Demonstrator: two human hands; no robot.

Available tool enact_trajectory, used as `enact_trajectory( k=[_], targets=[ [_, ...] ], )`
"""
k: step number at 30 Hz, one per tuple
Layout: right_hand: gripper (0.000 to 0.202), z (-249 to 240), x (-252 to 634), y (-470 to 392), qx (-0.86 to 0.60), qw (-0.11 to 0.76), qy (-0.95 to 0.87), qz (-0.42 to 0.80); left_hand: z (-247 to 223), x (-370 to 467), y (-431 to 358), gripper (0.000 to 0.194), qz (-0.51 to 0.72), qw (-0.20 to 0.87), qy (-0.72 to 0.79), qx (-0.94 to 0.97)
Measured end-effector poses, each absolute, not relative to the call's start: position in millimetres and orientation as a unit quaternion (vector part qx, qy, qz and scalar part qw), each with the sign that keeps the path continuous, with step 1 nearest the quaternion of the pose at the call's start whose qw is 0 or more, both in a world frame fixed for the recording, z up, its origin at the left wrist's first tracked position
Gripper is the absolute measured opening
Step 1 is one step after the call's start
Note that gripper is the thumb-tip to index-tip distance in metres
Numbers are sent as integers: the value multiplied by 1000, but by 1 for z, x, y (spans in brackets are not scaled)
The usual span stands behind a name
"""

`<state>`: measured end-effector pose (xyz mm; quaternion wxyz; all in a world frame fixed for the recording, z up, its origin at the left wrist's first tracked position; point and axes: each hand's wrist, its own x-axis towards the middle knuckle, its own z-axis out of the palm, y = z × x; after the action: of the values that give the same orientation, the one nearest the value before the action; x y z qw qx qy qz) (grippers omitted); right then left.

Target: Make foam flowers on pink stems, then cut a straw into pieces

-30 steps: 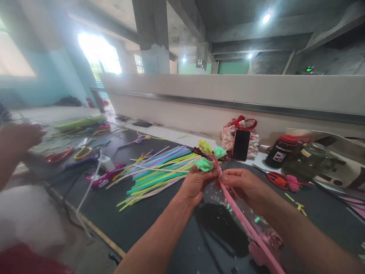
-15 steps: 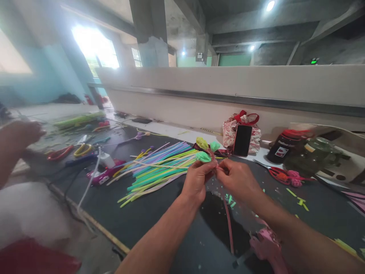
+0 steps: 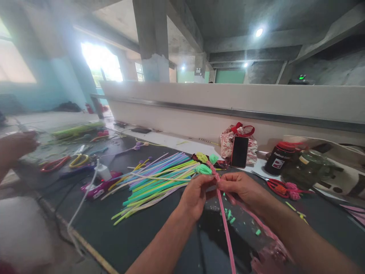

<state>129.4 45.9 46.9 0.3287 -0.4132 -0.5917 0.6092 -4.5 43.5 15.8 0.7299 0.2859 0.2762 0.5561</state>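
A small pipe-cleaner sprig with a pink wrapped stem (image 3: 214, 171) is between my hands, over the dark tabletop. It has two mint-green tufts (image 3: 204, 169) and a yellow one (image 3: 202, 157). My left hand (image 3: 195, 194) is closed, thumb and fingers pinching the stem below the tufts. My right hand (image 3: 238, 186) pinches pink pipe cleaner right beside it. From there one pink pipe cleaner (image 3: 225, 228) hangs down toward me, and another pink strand runs under my right wrist. The fingertips partly hide the grip.
Loose coloured pipe cleaners (image 3: 159, 182) lie left of my hands. Red-handled scissors (image 3: 278, 187), a phone (image 3: 239, 151) against a patterned bag, and a black bottle (image 3: 281, 158) stand or lie right. Green clippings (image 3: 229, 216) lie below. Another person's hand (image 3: 19, 146) is far left.
The view has tilted up, so the table sits lower in it. The hanging pink pipe cleaner now reaches the bottom edge, and a second pink strand shows beneath my right hand.
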Motion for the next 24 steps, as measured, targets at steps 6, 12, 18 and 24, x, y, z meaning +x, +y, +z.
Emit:
enact_trajectory(
  k=[6, 12, 18, 24],
  targets=[
    [21, 51, 133, 41, -366, 316, -559, 674, 11, -7, 45, 23, 487, 785, 216, 316],
    [19, 56, 129, 32, -319, 314, -554, 702, 9, -9, 45, 25, 485, 788, 181, 333],
    [21, 57, 128, 31, -336, 320, -568, 680, 11, -9, 44, 27, 505, 779, 205, 309],
    [24, 59, 129, 30, -376, 316, -593, 638, 10, -8, 43, 21, 528, 764, 191, 318]
  ],
)
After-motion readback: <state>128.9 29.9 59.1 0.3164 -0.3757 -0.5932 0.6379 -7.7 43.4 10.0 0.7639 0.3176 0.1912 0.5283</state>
